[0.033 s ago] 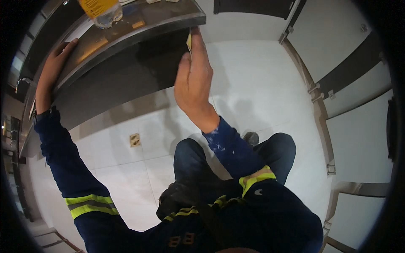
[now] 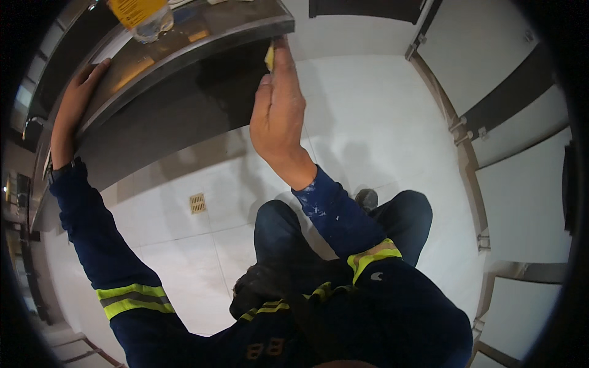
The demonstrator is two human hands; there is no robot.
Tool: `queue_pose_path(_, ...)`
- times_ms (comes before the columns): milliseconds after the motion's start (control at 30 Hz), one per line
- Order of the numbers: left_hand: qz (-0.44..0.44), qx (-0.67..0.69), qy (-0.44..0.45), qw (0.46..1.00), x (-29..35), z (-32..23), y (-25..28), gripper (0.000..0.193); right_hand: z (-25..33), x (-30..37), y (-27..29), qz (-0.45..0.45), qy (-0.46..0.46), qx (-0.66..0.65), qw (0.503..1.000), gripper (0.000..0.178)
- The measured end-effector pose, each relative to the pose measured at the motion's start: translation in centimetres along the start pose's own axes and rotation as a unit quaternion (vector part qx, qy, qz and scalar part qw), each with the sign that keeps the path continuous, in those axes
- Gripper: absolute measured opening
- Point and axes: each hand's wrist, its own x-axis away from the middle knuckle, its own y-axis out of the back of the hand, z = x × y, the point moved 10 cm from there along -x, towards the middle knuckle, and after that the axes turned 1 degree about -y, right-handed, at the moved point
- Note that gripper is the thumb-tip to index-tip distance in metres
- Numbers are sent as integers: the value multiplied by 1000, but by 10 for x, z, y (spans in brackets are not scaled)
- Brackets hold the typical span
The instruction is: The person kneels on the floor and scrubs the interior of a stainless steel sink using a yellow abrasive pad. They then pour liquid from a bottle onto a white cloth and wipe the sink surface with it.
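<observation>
My right hand (image 2: pixel 279 116) is raised to the end of a dark, glossy counter (image 2: pixel 202 38), fingers straight and together, tips at the underside of its front edge. A thin yellow piece (image 2: pixel 269 57), like a pad or folded sheet, shows between these fingers and the dark panel (image 2: pixel 178 104) below the edge. What the piece is made of, I cannot make out. On the counter's left part rests my left hand (image 2: pixel 81 92), thumb apart from the fingers, with nothing seen in it; its far fingers are partly hidden.
A clear plastic bottle with a yellow label (image 2: pixel 144 18) is on the counter. A tap (image 2: pixel 37 122) stands at the far left. Below is a white tiled floor with a square drain (image 2: pixel 197 203). Pale partition doors (image 2: pixel 521 202) line the right side. My knees (image 2: pixel 276 227) are bent underneath.
The view has shifted slightly. My right hand sits a touch farther left in the picture, and the yellow piece shows a little differently beside its fingers. My left hand stays on the counter.
</observation>
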Motion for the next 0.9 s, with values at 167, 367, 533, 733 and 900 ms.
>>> queue_pose_path(167,2,1,-18,1000,-8,-5,2,60,-34,71,10,41,-48,53,997,68)
queue_pose_path(367,-25,17,-52,998,-1,-18,5,64,-13,13,-1,-12,21,11,1000,68)
queue_pose_path(533,-20,7,-32,999,-5,-7,11,65,-46,75,16,21,-83,-11,996,55)
queue_pose_path(733,-3,34,-26,999,4,-21,5,64,-41,23,37,39,-89,15,995,50)
queue_pose_path(900,-16,22,-51,998,-2,-11,9,61,-13,-30,32,65,-24,70,995,53)
